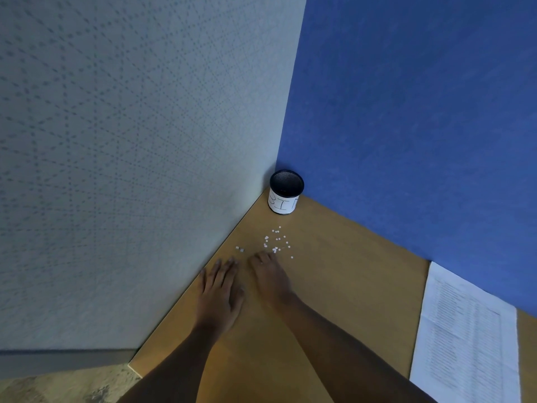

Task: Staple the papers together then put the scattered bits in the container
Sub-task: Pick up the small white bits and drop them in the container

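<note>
Small white paper bits [278,241] lie scattered on the wooden desk [343,274], just in front of a black mesh cup [286,192] with a white label, which stands in the corner. My left hand [221,289] lies flat on the desk, fingers straight, near two separate bits [240,249]. My right hand [268,274] rests palm down with its fingertips touching the near edge of the scattered bits. A sheet of printed papers [467,338] lies at the right edge of the desk.
A grey patterned partition [130,170] borders the desk on the left and a blue partition [421,112] stands behind it. Floor shows at the lower left, past the desk's corner.
</note>
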